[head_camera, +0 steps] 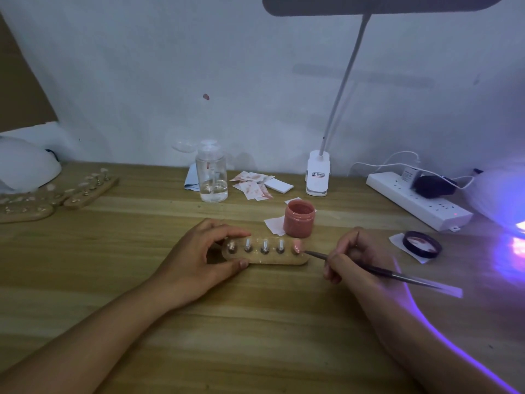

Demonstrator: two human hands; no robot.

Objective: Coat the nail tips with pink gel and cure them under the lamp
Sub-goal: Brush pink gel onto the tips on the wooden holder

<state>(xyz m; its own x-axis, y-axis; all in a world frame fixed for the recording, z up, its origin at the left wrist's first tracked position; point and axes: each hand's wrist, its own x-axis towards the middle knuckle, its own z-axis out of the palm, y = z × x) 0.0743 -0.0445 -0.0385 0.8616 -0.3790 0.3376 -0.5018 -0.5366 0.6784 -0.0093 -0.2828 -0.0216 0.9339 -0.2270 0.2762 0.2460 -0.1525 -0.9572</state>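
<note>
Coating is only starting: the brush (377,270) is touching the rightmost tip (297,245), the one pink tip of five on the holder (272,260) on the table (255,322). Four clear tips are waiting, so the next move is probably calling for a fresh dip in the jar (299,221) just behind. The left hand (199,257) is pinching the holder's left end, and the right hand (349,257) is curling round the brush like a pen.
</note>
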